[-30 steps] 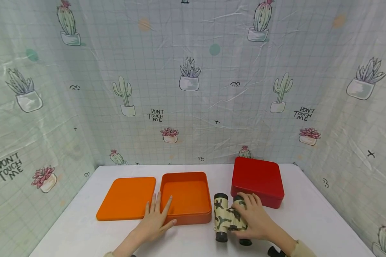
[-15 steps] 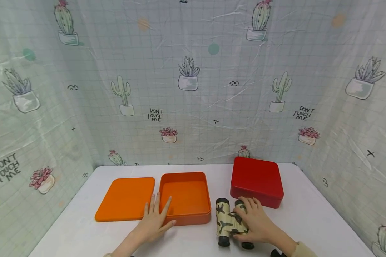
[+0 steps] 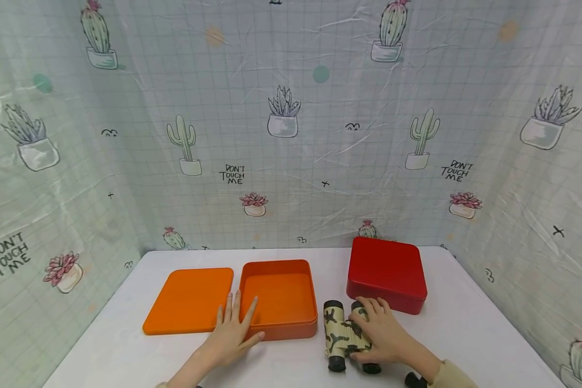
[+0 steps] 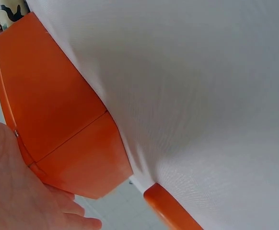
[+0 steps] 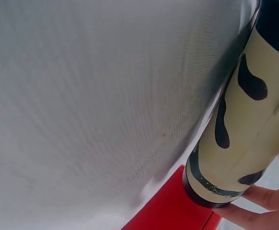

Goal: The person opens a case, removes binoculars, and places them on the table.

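Camouflage-patterned binoculars (image 3: 336,337) with black ends lie on the white table. My right hand (image 3: 387,335) grips their right barrel, fingers over its far part and thumb at the near side. In the right wrist view the barrel of the binoculars (image 5: 235,134) lies close along the table, with fingertips (image 5: 235,216) at its end. My left hand (image 3: 227,338) rests with spread, straight fingers over the near left corner of an orange box (image 3: 291,331). The box is open at the top; in the left wrist view the palm (image 4: 15,191) is against its side.
A flat orange lid (image 3: 189,302) lies left of the orange box. Behind the binoculars stands a closed red box (image 3: 388,267), near the fingers of the right hand. Cactus-printed sheeting (image 3: 291,161) hangs around the back and sides of the table (image 3: 102,353).
The binoculars have slid a little toward me under my right hand, slightly away from the red box. My left hand and the orange box keep their places.
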The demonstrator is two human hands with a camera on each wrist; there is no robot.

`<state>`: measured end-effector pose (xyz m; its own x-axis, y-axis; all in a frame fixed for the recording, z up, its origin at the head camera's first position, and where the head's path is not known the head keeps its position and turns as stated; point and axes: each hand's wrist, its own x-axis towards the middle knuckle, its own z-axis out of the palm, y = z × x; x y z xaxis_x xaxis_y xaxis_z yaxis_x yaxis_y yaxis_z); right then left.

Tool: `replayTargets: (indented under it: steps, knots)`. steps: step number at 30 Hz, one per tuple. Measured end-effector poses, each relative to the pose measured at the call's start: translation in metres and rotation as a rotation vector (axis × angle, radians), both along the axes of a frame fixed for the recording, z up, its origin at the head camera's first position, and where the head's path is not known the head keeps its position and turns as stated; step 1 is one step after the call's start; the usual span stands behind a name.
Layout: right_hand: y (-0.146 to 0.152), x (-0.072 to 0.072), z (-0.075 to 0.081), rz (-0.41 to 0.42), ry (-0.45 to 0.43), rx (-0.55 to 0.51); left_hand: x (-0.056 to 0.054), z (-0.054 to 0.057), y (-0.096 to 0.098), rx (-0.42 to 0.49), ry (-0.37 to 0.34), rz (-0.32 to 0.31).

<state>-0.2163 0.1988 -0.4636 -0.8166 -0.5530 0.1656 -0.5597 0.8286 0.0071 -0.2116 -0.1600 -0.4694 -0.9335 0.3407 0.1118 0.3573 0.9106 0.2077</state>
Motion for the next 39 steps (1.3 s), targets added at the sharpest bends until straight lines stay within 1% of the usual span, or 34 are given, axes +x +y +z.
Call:
replayTargets:
  steps: [6, 14, 18, 22, 23, 27, 31, 33, 39]
  knots:
    - [0.0, -0.001, 0.001, 0.005, -0.035, -0.014, 0.0, 0.002, 0.0, 0.001, -0.018, 0.002]
    - [0.001, -0.001, 0.001, 0.008, -0.033, -0.001, -0.001, 0.004, 0.001, 0.007, -0.045, 0.013]
    - [0.002, -0.001, 0.002, 0.001, -0.059, -0.023, -0.001, 0.006, 0.001, 0.005, -0.05, 0.019]
    - [0.005, 0.0, 0.003, -0.006, -0.071, -0.052, 0.0, 0.009, 0.0, 0.013, -0.046, 0.016]
    - [0.005, 0.001, 0.004, -0.006, -0.062, -0.055, 0.001, 0.01, 0.001, 0.014, -0.042, 0.016]
    - [0.009, 0.005, 0.007, -0.02, -0.032, -0.082, 0.002, 0.016, 0.003, 0.023, 0.0, -0.002]
    - [0.015, 0.008, 0.008, -0.049, -0.041, -0.154, 0.004, 0.022, 0.01, 0.072, 0.062, -0.036]
    - [0.018, 0.009, 0.009, -0.068, -0.039, -0.209, 0.005, 0.027, 0.015, 0.116, 0.082, -0.054]
    - [0.031, 0.012, 0.015, -0.107, 0.066, -0.378, 0.009, 0.044, 0.032, 0.263, 0.099, -0.093]
